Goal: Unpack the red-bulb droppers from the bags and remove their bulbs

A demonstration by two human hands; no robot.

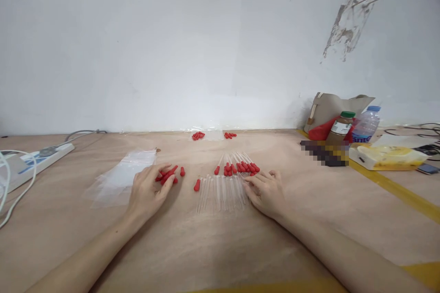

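My left hand [146,190] curls over a small heap of red rubber dropper bulbs [169,174], with one bulb between its thumb and fingers. Two loose bulbs, one upright-looking bulb [182,171] and another bulb [197,185], lie to its right. A row of clear glass dropper tubes [220,192] is spread in front of me. My right hand [266,192] has its fingertips drawn together at the right end of this row; what they hold is hidden. Just behind the row lie several droppers with red bulbs fitted [242,167], their glass ends pointing away.
Clear plastic zip bags [129,171] are stacked left of my left hand. Bagged red bulbs [198,136] lie near the wall. A power strip [37,165] with cables is at far left. Bottles [340,128], a bag [318,110] and a tissue pack [388,158] stand right.
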